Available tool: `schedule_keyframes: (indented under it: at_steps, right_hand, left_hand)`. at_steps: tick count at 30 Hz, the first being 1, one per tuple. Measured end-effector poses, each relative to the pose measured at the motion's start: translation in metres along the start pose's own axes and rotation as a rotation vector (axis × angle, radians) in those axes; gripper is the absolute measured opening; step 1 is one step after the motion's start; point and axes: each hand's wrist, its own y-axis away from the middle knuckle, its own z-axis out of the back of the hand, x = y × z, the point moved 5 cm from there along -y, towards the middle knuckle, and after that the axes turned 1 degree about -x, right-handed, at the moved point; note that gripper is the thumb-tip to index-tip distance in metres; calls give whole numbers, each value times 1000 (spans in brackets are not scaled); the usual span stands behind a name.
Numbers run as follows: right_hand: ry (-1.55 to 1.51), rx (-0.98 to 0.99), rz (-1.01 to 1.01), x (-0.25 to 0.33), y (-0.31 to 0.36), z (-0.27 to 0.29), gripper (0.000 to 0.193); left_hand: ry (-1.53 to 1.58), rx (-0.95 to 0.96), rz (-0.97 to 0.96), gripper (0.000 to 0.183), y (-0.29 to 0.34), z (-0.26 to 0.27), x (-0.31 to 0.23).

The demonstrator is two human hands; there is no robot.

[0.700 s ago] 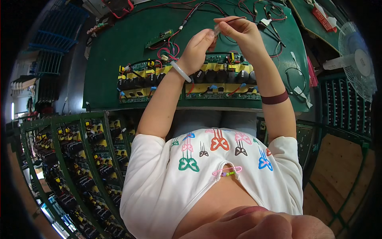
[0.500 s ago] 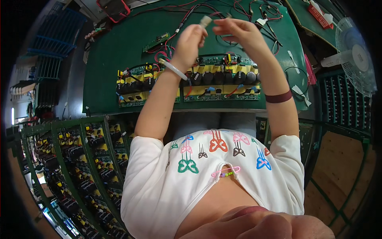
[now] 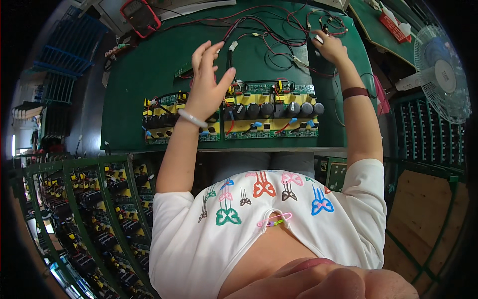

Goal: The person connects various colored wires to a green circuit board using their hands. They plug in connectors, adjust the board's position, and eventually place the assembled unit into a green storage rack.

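The green workbench (image 3: 139,99) fills the view ahead of you, and along its near edge lies the long circuit board (image 3: 271,114) with yellow blocks and a row of dark cylindrical capacitors. Behind it sprawls a tangle of red and black wires (image 3: 279,30), and a red multimeter (image 3: 141,15) sits at the far left corner. Your left hand (image 3: 206,82) hangs above the left half of the board with its fingers spread wide and holding nothing; a black lead with a white connector (image 3: 233,46) lies just beside your fingertips, apart from them. Your right hand (image 3: 329,47) reaches far out to the right among the wires, resting on a dark object there; whether its fingers grip anything, you cannot tell from this view. A moment ago both hands met over the middle of the board, pinching a small part between them; now they are well apart.
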Motion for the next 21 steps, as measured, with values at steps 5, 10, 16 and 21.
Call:
schedule_keyframes:
  at_steps: [5, 10, 16, 21]
  right_hand:
    - [-276, -4, 119, -25, -21, -29, 30]
    - [-389, -49, 130, -16, -6, -14, 29]
    - [-345, -13, 12, -28, 5, -11, 40]
    - [-108, 102, 10, -47, 29, 0, 46]
  left_hand:
    - [176, 45, 55, 48, 39, 11, -4]
    - [306, -51, 107, 43, 70, 26, 2]
    - [366, -57, 145, 39, 82, 28, 4]
    - [435, -32, 143, 34, 85, 22, 2]
